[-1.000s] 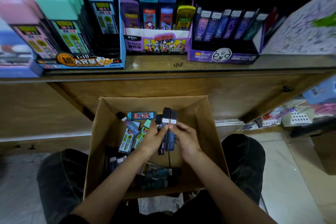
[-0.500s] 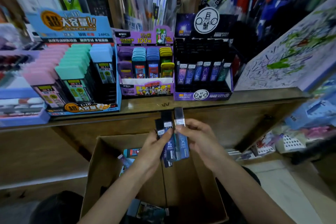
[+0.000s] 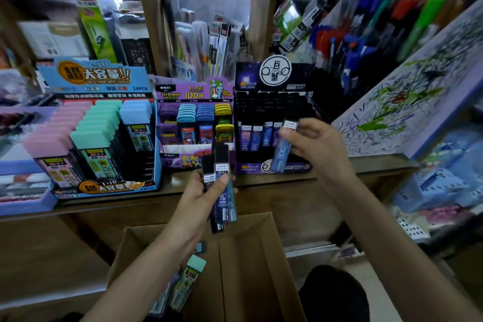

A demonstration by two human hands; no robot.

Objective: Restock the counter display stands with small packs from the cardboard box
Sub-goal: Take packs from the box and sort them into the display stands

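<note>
Placing step: right grip (image 3: 316,144) pinches one blue pack (image 3: 281,148), tilted, just in front of the dark stand (image 3: 274,74) on the surface (image 3: 347,165). Left grip (image 3: 202,192) is clamped round the spare packs (image 3: 222,191) above the cardboard box (image 3: 251,256). Next, likely: straighten the pack and slot it into a free row.

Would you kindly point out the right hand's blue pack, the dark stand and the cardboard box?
blue pack (image 3: 280,157): head view, clear body.
dark stand (image 3: 275,72): head view, header card.
cardboard box (image 3: 248,269): head view, inner wall.
</note>
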